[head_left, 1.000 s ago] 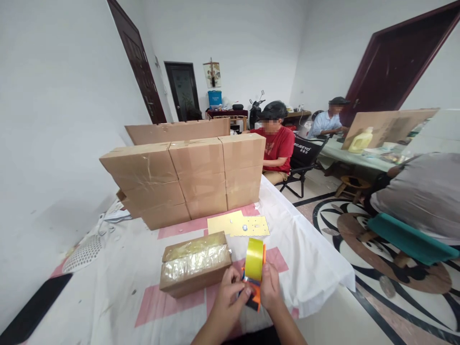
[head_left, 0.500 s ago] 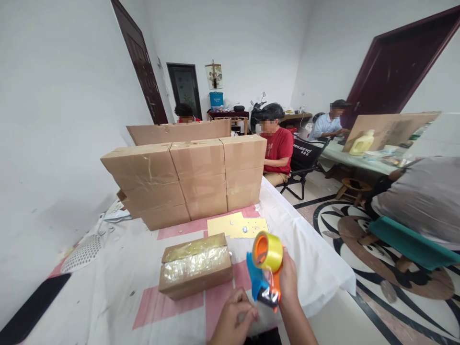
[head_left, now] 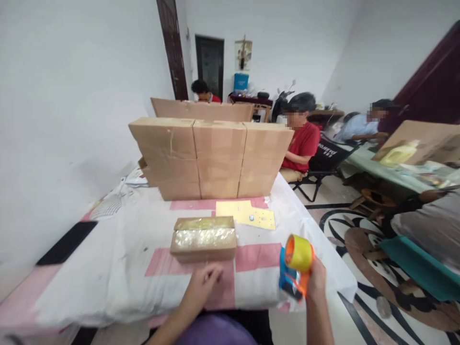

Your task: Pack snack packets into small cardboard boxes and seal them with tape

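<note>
My right hand (head_left: 315, 278) is wrapped round the handle of a tape dispenser (head_left: 304, 281), an orange and blue one with a roll of yellowish tape (head_left: 300, 253) on it. It is held above the table's right front part. My left hand (head_left: 205, 283), somewhat blurred, has its fingers curled together just in front of a cardboard box (head_left: 204, 250). Whether anything is between those fingers cannot be seen. The box lies on the table with shiny clear tape across its top.
A wall of stacked cardboard boxes (head_left: 219, 160) stands behind on the cloth-covered table (head_left: 257, 282). Yellow card sheets (head_left: 233, 210) lie before it, and a black flat object (head_left: 68, 242) lies at left. A person in red (head_left: 305, 143) sits beyond; others sit farther right and behind.
My hands have moved apart: the left went leftward towards the box, the right moved right with the tape dispenser. The camera view has shifted, so the scene sits farther right and slightly higher.
</note>
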Demonstrator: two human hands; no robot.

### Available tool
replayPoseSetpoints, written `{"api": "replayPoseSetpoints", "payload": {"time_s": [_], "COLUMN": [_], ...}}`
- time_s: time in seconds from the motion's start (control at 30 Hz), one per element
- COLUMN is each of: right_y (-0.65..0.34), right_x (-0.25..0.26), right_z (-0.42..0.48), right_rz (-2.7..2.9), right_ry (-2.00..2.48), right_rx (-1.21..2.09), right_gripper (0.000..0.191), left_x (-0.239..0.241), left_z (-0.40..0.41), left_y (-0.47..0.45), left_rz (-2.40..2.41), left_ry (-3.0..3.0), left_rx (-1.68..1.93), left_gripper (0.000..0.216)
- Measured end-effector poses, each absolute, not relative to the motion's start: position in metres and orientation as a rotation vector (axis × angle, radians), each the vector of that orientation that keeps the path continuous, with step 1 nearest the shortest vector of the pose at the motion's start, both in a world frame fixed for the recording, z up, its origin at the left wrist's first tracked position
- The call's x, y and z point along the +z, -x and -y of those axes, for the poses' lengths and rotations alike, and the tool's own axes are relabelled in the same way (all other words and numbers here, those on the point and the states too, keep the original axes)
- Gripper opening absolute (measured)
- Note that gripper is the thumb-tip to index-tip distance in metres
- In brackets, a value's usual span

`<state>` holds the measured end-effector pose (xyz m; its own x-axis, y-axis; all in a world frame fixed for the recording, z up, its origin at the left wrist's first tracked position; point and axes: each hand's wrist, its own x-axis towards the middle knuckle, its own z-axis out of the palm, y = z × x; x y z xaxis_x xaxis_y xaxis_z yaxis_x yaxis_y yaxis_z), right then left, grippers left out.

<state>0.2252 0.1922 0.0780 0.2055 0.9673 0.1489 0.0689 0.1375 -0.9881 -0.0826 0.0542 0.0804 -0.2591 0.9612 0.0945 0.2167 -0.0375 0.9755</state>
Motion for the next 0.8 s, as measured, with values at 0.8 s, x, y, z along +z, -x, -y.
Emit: {"api": "replayPoseSetpoints", "payload": {"time_s": [0.8], "right_y": [-0.023], "right_x": [0.2], "right_z": [-0.146], "right_rz": [2.45], "right_ry": [0.473], "right_rx": [0.713], "right_gripper": [0.006], "left_x": [0.118], "left_z": [-0.034], "left_y": [0.123], "left_rz": [-1.646], "left_ry": [-1.223], "left_rx": [1.434], "left_gripper": [0.03]}}
